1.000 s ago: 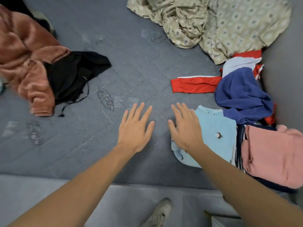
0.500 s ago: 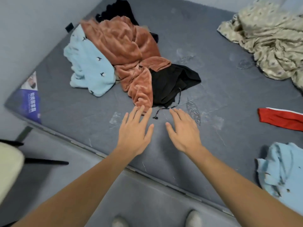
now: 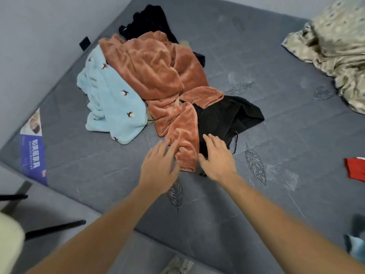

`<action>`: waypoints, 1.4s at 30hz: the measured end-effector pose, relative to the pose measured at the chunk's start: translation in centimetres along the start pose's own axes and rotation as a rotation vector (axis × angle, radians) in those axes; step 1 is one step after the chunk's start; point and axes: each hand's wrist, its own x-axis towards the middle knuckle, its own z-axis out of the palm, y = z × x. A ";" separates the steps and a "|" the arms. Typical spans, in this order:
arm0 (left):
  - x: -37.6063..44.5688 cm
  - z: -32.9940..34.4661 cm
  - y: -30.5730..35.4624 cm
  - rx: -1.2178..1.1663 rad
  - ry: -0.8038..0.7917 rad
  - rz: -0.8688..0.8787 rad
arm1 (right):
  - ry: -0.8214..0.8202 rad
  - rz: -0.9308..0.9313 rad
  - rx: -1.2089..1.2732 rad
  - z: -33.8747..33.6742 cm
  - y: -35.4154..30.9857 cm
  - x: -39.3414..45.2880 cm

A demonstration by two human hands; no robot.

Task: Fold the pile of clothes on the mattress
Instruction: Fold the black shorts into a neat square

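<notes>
Grey mattress (image 3: 276, 56) bore a soft, floppy rust fleece garment (image 3: 158, 72), whose near cuff looked easiest to pinch, between the spread-fingered left hand (image 3: 158, 167) and right hand (image 3: 217, 157).

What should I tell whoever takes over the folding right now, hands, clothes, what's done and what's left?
Left hand: open, fingers spread, at the near end of the rust fleece, holding nothing.
Right hand: open, over the black garment beside that fleece end, holding nothing.
Pile on the mattress: rust fleece on top, light blue fleece to its left, black garment to its right, a dark piece behind. All crumpled.
Elsewhere: patterned cloth at far right, red piece at the right edge.
Done: nothing in view is folded.
Left: probably take the rust fleece first, then fold the rest.
</notes>
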 end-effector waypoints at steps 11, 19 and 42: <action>12.6 6.5 3.3 -0.041 -0.179 0.153 | 0.062 0.504 0.410 2.5 6.0 9.9; 15.5 11.7 4.5 0.081 -0.120 0.274 | 0.284 0.636 0.636 3.5 7.5 13.0; 6.6 20.2 26.1 -0.114 -0.240 0.312 | 0.166 0.544 1.090 -2.9 28.3 -3.0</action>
